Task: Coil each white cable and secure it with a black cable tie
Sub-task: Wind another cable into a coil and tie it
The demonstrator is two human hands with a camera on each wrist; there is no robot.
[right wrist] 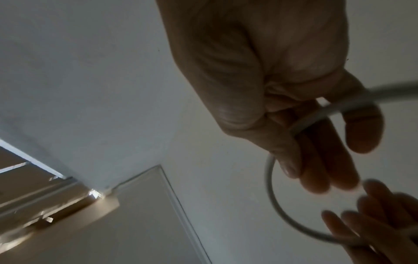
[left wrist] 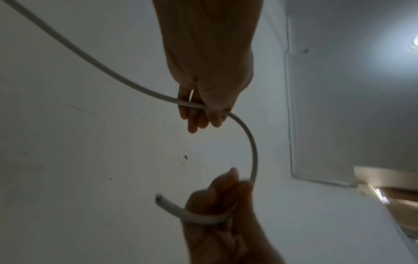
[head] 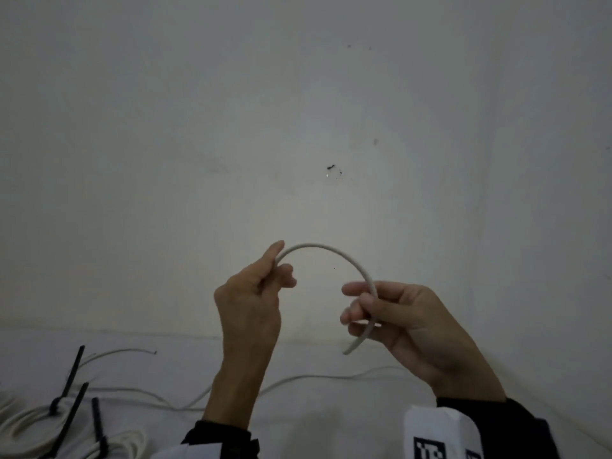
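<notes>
I hold a white cable [head: 318,246] up in front of the wall, bent into an arch between both hands. My left hand [head: 277,265] pinches it between thumb and curled fingers at the arch's left foot. My right hand [head: 361,303] grips it at the right foot, and the short free end [head: 347,352] sticks out below the fingers. In the left wrist view the cable [left wrist: 253,148] runs through my left hand [left wrist: 199,109] and curves down to the right hand [left wrist: 217,201]. The right wrist view shows my right hand [right wrist: 316,128] curled round the cable [right wrist: 271,196].
On the white surface [head: 331,425] below, the rest of the cable [head: 314,377] trails loosely. At the lower left lie coiled white cables [head: 20,425] bound with black cable ties [head: 71,376], their tails sticking up. A plain wall [head: 298,111] fills the background.
</notes>
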